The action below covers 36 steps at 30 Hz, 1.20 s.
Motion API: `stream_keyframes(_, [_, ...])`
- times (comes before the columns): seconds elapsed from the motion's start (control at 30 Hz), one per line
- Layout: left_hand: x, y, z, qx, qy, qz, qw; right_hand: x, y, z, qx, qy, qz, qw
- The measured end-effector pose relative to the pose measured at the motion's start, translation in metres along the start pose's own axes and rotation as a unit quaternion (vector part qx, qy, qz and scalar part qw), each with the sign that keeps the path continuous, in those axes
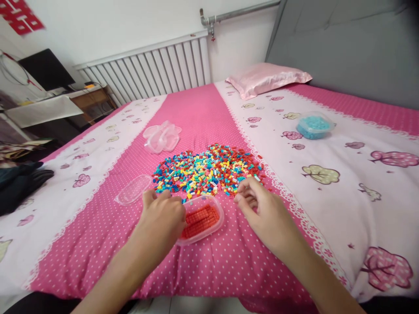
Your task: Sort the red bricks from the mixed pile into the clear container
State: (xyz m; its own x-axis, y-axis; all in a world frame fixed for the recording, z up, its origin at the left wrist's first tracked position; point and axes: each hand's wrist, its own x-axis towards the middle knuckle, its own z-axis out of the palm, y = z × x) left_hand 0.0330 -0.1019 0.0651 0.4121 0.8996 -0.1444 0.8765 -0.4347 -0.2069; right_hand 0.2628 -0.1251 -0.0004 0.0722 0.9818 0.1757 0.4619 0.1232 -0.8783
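A clear plastic tub (218, 224) holds red toy bricks (204, 220) packed in neat rows. Over its left end curls my left hand (165, 216), seen from the back. Its fingertips are hidden behind the knuckles, so I cannot tell whether it grips the rim or a brick. A wide pile of small multicoloured bricks (203, 170) spreads just beyond the tub. At the pile's near right edge is my right hand (258, 203), thumb and forefinger brought close together in a pinch by some red bricks. Anything between those fingertips is too small to make out.
A clear lid (133, 190) lies left of the pile. Behind it are stacked clear tubs (163, 137). A tub of light blue bricks (314, 125) sits at the right. A pink pillow (268, 79) rests at the back; dark cloth (22, 185) lies far left.
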Motion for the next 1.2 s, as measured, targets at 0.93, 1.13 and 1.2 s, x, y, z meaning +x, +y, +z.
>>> stream_keyframes(0.93, [-0.047, -0.024, 0.078, -0.138, 0.208, 0.137, 0.959, -0.017, -0.028, 0.076, -0.348, -0.029, -0.102, 0.932])
stream_keyframes(1.13, [-0.043, -0.023, 0.079, -0.15, 0.219, 0.124, 0.956, -0.017, -0.022, 0.076, -0.319, -0.031, -0.105, 0.941])
stream_keyframes(1.2, [-0.043, -0.023, 0.08, -0.154, 0.223, 0.12, 0.955, -0.018, -0.02, 0.076, -0.312, -0.032, -0.104, 0.944])
